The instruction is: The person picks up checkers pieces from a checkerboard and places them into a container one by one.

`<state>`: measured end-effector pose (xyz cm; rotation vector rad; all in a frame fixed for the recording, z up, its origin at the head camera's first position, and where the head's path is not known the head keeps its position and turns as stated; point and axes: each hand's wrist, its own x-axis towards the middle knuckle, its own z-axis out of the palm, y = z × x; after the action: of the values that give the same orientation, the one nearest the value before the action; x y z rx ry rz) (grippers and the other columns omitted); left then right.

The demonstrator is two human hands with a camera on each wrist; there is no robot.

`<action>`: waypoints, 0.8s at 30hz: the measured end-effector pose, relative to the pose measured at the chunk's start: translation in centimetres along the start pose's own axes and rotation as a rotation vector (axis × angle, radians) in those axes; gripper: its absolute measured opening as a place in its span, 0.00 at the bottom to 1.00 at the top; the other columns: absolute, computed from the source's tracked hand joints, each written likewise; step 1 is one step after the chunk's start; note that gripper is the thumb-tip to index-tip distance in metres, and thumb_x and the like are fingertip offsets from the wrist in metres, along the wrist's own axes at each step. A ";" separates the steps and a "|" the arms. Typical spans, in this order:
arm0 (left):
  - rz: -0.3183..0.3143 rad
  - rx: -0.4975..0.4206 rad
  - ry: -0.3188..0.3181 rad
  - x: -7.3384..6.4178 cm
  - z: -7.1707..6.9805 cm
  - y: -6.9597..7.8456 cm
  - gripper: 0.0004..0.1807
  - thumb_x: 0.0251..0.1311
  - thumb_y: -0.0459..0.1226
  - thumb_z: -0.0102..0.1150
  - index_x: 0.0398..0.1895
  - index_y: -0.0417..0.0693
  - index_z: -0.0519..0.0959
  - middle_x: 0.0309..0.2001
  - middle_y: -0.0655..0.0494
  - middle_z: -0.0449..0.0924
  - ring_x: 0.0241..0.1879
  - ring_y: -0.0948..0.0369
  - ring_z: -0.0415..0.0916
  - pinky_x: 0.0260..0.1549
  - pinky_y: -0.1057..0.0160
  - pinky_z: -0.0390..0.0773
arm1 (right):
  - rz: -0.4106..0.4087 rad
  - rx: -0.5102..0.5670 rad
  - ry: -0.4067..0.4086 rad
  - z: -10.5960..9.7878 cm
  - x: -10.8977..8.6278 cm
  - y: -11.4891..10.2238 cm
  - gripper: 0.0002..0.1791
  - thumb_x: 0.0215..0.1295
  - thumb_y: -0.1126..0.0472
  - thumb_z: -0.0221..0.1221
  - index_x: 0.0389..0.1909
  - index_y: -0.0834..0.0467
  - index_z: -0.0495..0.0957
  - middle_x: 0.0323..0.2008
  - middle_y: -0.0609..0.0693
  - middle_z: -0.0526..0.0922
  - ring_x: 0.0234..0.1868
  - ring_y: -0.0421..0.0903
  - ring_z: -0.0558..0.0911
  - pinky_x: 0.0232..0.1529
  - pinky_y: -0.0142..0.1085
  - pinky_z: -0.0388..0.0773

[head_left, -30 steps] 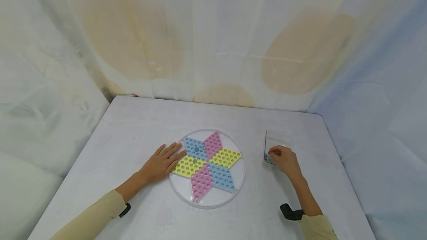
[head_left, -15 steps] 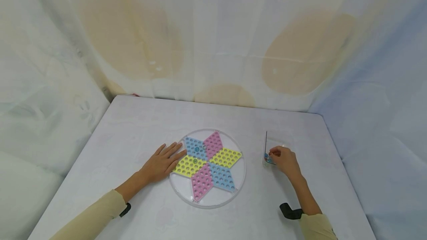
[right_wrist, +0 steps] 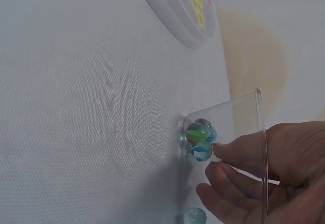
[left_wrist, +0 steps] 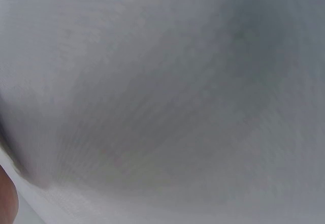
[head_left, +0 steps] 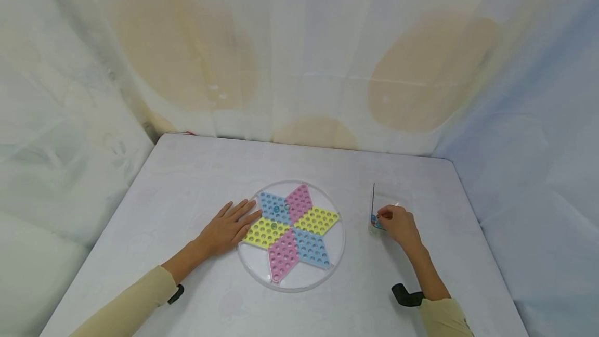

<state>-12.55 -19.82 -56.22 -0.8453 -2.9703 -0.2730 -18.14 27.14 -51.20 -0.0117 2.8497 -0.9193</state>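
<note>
A round Chinese checkers board (head_left: 291, 287) with a pink, yellow and blue star lies on the table. My left hand (head_left: 229, 229) rests flat at its left rim, fingers spread over the edge. Glass marbles sit on the board, among them a blue one (head_left: 276, 209) and a greenish one (head_left: 273, 226). To the right, my right hand (head_left: 400, 225) reaches into a clear box (right_wrist: 244, 107). Its thumb and forefinger pinch at a blue-and-white marble (right_wrist: 201, 151) beside a green-streaked marble (right_wrist: 196, 134). Another pale marble (right_wrist: 194, 216) lies lower down in the box.
A white cloth covers the table (head_left: 327, 165). Pale curtains (head_left: 304, 56) with tan circles hang behind it and at both sides. In the left wrist view there is mostly blurred pale cloth (left_wrist: 177, 107).
Both hands stay almost where they were. Some marbles in the box look slightly shifted by the right fingertips. The board and its marbles have not moved.
</note>
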 end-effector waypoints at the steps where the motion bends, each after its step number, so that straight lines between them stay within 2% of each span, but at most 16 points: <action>1: -0.003 0.002 -0.007 0.0 0.0 0.0 0.29 0.75 0.50 0.43 0.78 0.61 0.61 0.79 0.53 0.50 0.77 0.52 0.45 0.72 0.43 0.46 | -0.001 -0.002 0.000 0.0 0.0 0.0 0.11 0.67 0.67 0.59 0.45 0.70 0.82 0.38 0.59 0.84 0.40 0.55 0.82 0.37 0.47 0.80; 8: -0.014 0.004 -0.033 0.0 -0.1 0.0 0.29 0.76 0.51 0.42 0.78 0.62 0.59 0.79 0.54 0.49 0.77 0.53 0.43 0.72 0.44 0.44 | -0.010 -0.011 0.000 0.0 0.0 0.0 0.11 0.67 0.67 0.59 0.45 0.70 0.82 0.38 0.59 0.84 0.40 0.56 0.82 0.38 0.48 0.80; 24: -0.013 0.001 -0.030 0.0 -0.2 0.0 0.29 0.76 0.50 0.43 0.78 0.62 0.60 0.79 0.54 0.49 0.77 0.52 0.44 0.72 0.44 0.45 | 0.000 -0.027 -0.041 -0.3 -0.1 -0.5 0.10 0.67 0.69 0.59 0.44 0.72 0.81 0.37 0.61 0.84 0.41 0.57 0.82 0.40 0.50 0.80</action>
<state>-12.57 -19.81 -56.03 -0.8379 -3.0041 -0.2621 -18.14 26.92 -50.61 -0.0331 2.8243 -0.8704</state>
